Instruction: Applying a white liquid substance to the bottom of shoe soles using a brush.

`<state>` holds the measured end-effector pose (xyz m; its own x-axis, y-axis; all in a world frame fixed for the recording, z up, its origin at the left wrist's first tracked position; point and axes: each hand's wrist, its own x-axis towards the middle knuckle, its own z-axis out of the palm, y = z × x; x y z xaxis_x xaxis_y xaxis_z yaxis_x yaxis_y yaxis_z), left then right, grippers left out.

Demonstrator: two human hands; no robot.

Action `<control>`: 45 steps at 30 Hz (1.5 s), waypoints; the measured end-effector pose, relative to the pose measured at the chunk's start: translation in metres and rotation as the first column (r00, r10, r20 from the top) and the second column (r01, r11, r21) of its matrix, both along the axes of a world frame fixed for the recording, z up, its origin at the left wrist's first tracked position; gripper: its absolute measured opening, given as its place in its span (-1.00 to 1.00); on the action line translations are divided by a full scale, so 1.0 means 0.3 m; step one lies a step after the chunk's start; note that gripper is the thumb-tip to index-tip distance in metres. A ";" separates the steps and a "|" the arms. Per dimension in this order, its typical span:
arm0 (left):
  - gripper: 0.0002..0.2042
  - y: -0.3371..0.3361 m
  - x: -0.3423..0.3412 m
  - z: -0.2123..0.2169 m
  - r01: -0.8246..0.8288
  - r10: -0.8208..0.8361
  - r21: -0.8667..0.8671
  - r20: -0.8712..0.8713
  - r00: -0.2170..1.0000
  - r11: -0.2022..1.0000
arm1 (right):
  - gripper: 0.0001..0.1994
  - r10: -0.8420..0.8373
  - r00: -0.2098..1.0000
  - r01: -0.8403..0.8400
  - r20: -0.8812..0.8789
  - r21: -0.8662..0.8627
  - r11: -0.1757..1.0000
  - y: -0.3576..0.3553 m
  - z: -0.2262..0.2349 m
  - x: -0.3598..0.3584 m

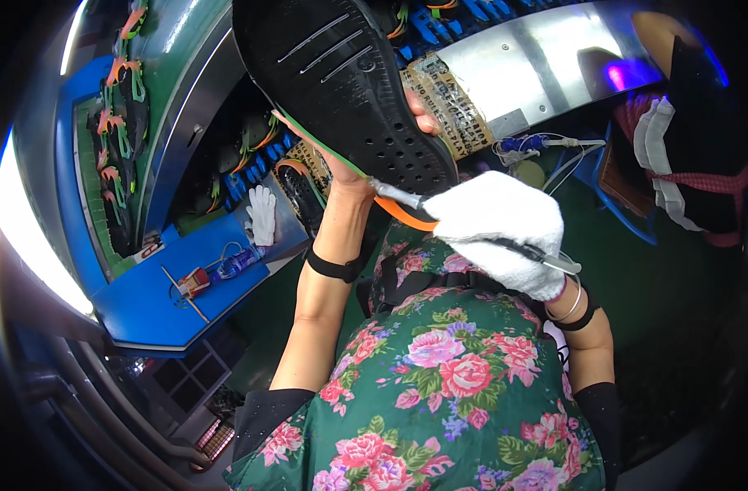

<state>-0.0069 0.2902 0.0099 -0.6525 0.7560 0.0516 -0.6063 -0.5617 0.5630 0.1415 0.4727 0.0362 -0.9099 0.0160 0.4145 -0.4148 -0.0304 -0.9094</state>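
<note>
The left hand grips a black shoe sole; the gloved right hand fingers clamp a brush against it.

black shoe, sole up (perforated), held aloft

Black sole, white glove

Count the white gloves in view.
2. One white glove is worn on the right hand, which grips a thin tool at the shoe sole. A spare white glove lies on the blue bench. More may be hidden.
</note>
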 end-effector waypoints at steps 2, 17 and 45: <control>-0.19 0.003 -0.006 0.004 0.008 -0.008 0.009 0.019 1.000 1.000 | -0.71 -0.026 1.000 0.025 0.010 0.058 0.998 0.007 0.007 0.010; -0.30 -0.005 -0.050 -0.004 0.015 -0.015 0.000 -0.031 0.999 1.000 | -0.74 -0.040 0.998 0.038 0.053 0.034 0.999 0.022 -0.001 0.013; -0.11 -0.007 -0.119 -0.068 0.064 -0.065 -0.011 -0.139 0.988 0.998 | -0.73 -0.112 0.993 0.117 -0.042 0.163 0.980 -0.002 0.045 0.024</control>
<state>-0.0424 0.2882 -0.0104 -0.5891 0.7970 0.1334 -0.5568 -0.5200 0.6477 0.1485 0.4720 0.0497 -0.8922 0.0481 0.4491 -0.4360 0.1681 -0.8841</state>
